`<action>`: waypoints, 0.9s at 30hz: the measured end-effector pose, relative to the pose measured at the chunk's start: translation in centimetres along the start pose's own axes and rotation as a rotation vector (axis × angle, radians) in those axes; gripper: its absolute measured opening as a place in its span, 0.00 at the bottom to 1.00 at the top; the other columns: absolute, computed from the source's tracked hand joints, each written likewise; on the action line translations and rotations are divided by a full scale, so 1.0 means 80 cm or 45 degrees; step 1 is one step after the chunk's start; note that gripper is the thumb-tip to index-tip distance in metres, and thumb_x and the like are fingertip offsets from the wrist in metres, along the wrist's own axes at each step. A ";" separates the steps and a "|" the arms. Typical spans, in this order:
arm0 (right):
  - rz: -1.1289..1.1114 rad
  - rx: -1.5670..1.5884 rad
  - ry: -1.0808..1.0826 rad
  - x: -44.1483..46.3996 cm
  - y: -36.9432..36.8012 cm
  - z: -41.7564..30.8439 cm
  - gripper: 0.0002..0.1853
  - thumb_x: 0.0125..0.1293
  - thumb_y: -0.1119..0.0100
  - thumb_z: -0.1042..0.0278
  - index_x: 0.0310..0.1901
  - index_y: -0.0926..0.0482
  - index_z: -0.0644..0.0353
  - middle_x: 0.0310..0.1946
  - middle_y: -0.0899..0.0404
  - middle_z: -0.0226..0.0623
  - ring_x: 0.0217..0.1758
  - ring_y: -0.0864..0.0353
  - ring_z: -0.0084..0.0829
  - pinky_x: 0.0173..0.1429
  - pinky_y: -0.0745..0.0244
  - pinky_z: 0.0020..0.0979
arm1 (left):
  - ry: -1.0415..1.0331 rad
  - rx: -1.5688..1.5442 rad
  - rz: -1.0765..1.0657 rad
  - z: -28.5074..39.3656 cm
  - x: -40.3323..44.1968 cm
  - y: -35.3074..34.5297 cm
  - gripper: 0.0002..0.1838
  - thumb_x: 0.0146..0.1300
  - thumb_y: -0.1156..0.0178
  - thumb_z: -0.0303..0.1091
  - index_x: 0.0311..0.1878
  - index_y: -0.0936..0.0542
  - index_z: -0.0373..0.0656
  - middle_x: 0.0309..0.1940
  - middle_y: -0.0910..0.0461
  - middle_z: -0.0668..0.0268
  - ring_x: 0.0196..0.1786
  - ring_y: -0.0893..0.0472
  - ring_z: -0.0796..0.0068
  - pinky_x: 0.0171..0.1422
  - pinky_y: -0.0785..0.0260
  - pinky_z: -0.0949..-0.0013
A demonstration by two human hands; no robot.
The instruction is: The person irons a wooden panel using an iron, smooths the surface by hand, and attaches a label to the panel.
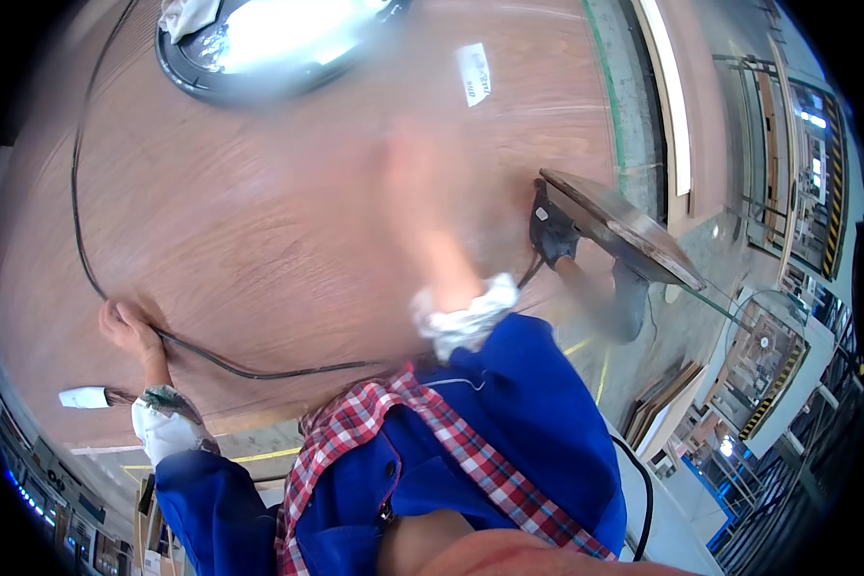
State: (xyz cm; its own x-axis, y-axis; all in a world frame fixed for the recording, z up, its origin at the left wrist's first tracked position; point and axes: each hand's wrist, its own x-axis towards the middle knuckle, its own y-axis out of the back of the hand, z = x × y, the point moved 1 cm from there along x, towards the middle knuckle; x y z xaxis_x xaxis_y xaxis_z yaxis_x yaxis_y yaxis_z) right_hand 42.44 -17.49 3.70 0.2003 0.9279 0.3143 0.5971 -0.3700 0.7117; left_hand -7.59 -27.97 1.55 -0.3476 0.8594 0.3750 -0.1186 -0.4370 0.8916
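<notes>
A black cable (226,365) runs over the brown wooden surface (259,211) from the top left to the front edge. My left hand (132,329) is closed around this cable at the left. My right hand (413,173) is smeared by motion over the middle of the surface, and its fingers cannot be made out. A white label with writing (472,75) lies beyond it. At the top left is a shiny round object with a black rim (187,84), with a pale cloth (187,17) on it.
A dark tool (552,228) stands at the right edge beside a tilted wooden board (624,226). A white item (84,397) with a brush-like end lies at the front left. Stacked panels (664,408) stand on the floor at the right.
</notes>
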 end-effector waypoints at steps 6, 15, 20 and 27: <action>0.107 -0.066 -0.237 0.013 0.023 0.029 0.07 0.65 0.48 0.72 0.31 0.23 0.64 0.28 0.27 0.41 0.31 0.27 0.41 0.35 0.29 0.39 | -0.003 -0.005 0.011 0.002 -0.003 -0.004 0.25 0.68 0.52 0.48 0.53 0.27 0.33 0.56 0.30 0.49 0.60 0.33 0.52 0.66 0.44 0.56; -0.701 0.409 0.204 -0.139 -0.035 -0.126 0.12 0.59 0.45 0.74 0.44 0.19 0.56 0.32 0.26 0.36 0.36 0.24 0.35 0.38 0.24 0.37 | 0.027 -0.002 0.051 0.020 0.001 0.000 0.23 0.67 0.50 0.47 0.50 0.25 0.35 0.54 0.29 0.48 0.59 0.31 0.51 0.65 0.42 0.55; -0.425 0.235 0.405 -0.136 -0.001 -0.110 0.12 0.54 0.35 0.66 0.42 0.20 0.55 0.48 0.26 0.42 0.51 0.28 0.44 0.51 0.30 0.42 | 0.025 -0.047 0.234 0.043 0.011 0.014 0.13 0.60 0.43 0.37 0.43 0.21 0.39 0.45 0.24 0.53 0.50 0.26 0.51 0.56 0.35 0.54; -0.315 0.554 -0.532 -0.223 0.129 0.067 0.12 0.67 0.44 0.61 0.36 0.17 0.61 0.30 0.19 0.34 0.35 0.22 0.29 0.38 0.25 0.29 | -0.162 -0.309 0.010 0.063 0.011 0.090 0.08 0.55 0.43 0.33 0.36 0.20 0.40 0.42 0.22 0.56 0.47 0.25 0.54 0.55 0.34 0.52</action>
State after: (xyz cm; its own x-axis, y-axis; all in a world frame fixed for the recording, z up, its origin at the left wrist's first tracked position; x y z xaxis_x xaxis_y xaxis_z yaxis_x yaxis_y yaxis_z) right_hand 49.20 -37.64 2.09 0.2492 0.9552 -0.1596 0.9068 -0.1723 0.3847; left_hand -4.08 -29.04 9.61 -0.2313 0.8755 0.4242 -0.3410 -0.4813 0.8075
